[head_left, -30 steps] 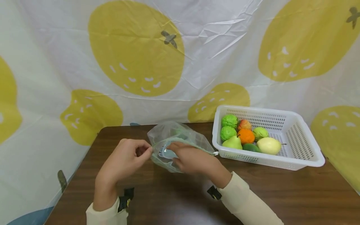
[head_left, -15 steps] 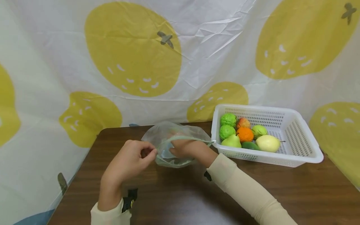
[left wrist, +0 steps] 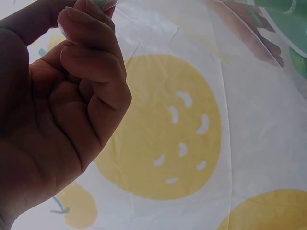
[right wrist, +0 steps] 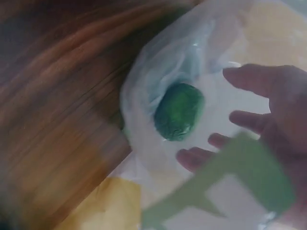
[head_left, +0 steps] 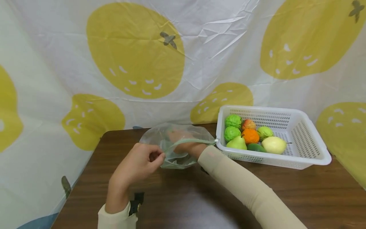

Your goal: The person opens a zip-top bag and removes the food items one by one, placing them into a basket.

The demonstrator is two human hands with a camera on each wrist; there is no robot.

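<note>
A clear zip bag (head_left: 152, 135) with a pale green edge lies on the table, its mouth toward me. My left hand (head_left: 138, 163) pinches the left end of that edge between thumb and fingertips. My right hand (head_left: 183, 138) is inside the bag up to the wrist and shows through the film. In the right wrist view, the fingers (right wrist: 254, 79) of that hand are spread. Just beyond them a bumpy green fruit (right wrist: 180, 112) lies in the bag, apart from the fingertips. A white slider (head_left: 216, 140) sits at the bag's right end.
A white perforated basket (head_left: 303, 163) stands to the right, close to the bag's slider. It holds a green pear (head_left: 236, 143), an orange (head_left: 250, 136), a pale yellow fruit (head_left: 274, 145) and several others. Behind the brown table (head_left: 177, 203) hangs a lemon-print cloth (head_left: 160, 111).
My right hand has pushed deeper into the bag, so its sleeve is now at the opening. The left hand has shifted slightly right with the edge, and the bag has widened.
</note>
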